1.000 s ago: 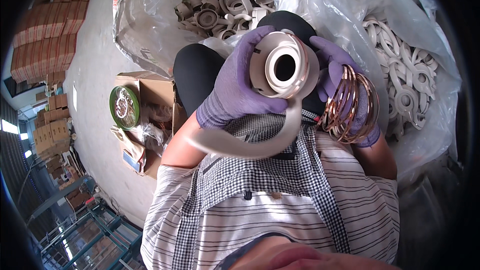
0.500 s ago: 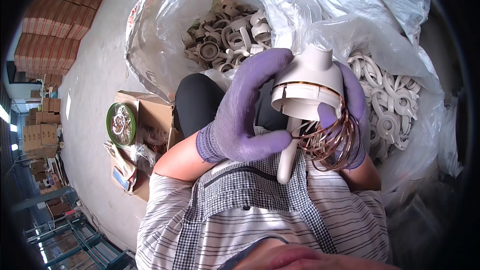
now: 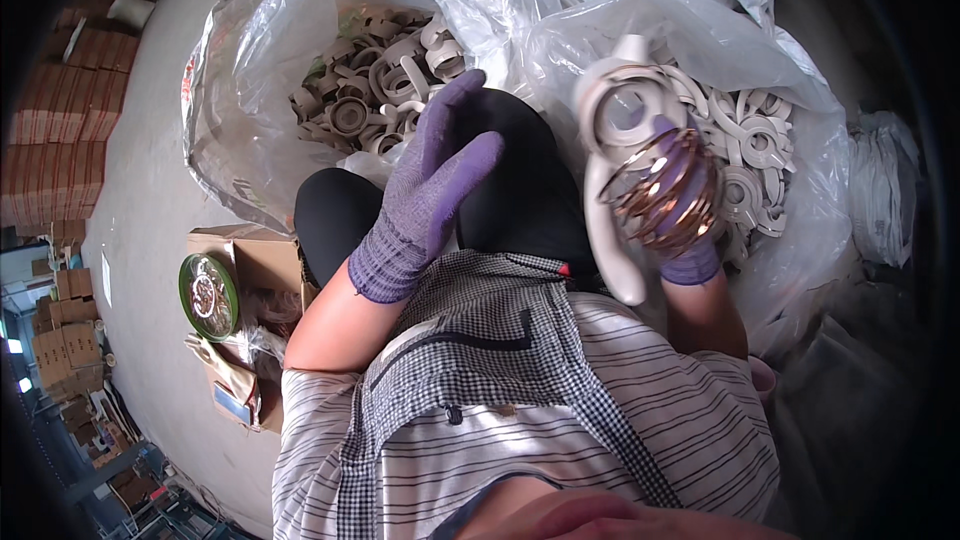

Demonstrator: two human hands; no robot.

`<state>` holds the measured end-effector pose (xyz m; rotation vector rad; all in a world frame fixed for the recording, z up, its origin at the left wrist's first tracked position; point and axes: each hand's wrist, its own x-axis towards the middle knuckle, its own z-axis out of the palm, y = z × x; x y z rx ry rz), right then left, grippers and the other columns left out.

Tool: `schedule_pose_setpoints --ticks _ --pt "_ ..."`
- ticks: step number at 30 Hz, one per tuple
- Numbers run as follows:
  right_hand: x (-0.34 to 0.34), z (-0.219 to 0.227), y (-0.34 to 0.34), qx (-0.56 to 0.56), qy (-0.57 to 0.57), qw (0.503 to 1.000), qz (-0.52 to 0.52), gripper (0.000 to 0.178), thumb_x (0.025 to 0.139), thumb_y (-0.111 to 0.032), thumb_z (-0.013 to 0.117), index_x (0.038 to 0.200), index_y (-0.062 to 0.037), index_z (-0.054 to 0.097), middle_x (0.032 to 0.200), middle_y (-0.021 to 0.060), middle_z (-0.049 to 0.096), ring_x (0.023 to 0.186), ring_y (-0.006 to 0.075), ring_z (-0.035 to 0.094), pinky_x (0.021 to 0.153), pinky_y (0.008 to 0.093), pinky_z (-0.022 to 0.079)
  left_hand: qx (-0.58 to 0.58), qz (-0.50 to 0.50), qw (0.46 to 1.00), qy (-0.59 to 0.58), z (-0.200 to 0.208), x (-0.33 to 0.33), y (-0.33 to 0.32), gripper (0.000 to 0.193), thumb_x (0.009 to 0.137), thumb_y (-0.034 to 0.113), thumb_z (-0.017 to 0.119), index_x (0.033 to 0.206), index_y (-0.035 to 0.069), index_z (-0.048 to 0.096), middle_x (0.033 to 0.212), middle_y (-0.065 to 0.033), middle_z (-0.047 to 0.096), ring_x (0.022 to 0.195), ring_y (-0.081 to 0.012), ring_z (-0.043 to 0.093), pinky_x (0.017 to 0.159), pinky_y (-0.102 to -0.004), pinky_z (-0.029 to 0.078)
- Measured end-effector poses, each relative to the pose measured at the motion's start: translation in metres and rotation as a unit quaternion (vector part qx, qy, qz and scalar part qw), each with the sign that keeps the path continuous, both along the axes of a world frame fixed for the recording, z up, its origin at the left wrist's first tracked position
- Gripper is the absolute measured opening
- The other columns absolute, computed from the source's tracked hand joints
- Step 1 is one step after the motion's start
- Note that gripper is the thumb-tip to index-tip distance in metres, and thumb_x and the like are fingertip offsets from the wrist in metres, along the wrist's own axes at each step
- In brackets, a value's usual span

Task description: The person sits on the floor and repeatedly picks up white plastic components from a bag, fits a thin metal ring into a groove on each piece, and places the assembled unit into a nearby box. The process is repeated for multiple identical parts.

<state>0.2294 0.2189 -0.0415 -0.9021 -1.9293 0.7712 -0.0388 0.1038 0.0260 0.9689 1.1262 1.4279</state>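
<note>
left hand (image 3: pixel 430 190) in purple glove: released, fingers spread, held above the lap between the dark trouser legs (image 3: pixel 525 175), well apart from the right hand. right hand (image 3: pixel 692 185), same kind of glove: white plastic part (image 3: pixel 598 162) is grasped at its round body; some fingers are covered, part slightly blurred. part is held over the near left side of the right bag, its long curved handle pointed toward the apron (image 3: pixel 450 360). bunch of copper rings (image 3: pixel 665 205) is looped around the right hand, just beside the part.

clear plastic right bag (image 3: pixel 815 230) is filled with pale ringed pieces (image 3: pixel 760 148). left bag (image 3: pixel 230 130), also clear, is set on the far side and filled with greyish round pieces (image 3: pixel 350 118), some handled. cardboard box (image 3: pixel 272 265) is placed at left on the floor (image 3: pixel 150 200); green-rimmed dish (image 3: pixel 234 302) is seen at its left edge, small shiny things inside, too small to tell. stacked cartons (image 3: pixel 65 130) are seen far left. striped shirt (image 3: pixel 665 380) is worn under the checked apron.
</note>
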Motion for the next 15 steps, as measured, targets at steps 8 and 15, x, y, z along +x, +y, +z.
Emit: schedule_pose_setpoints --ticks 8,15 --pt "0.333 -0.092 0.128 0.13 -0.761 0.539 -0.338 0.061 0.103 -0.043 0.047 0.151 -0.0068 0.044 0.152 0.014 0.051 0.137 0.0291 0.053 0.111 0.0477 0.047 -0.079 0.245 0.961 0.106 -0.126 -0.139 0.014 0.067 0.095 0.026 0.076 0.146 -0.004 0.045 0.124 -0.0145 0.063 0.113 -0.0198 0.062 0.099 -0.03 0.05" --pt "0.302 -0.05 0.159 0.001 -0.864 0.383 -0.325 0.055 0.108 -0.038 0.038 0.156 -0.0104 0.038 0.157 0.0124 0.045 0.138 0.0246 0.05 0.112 0.0428 0.045 -0.173 0.225 0.874 0.394 -0.182 -0.227 0.067 0.068 0.083 0.04 0.076 0.137 0.001 0.06 0.129 -0.0246 0.066 0.116 -0.034 0.067 0.101 -0.0398 0.053"
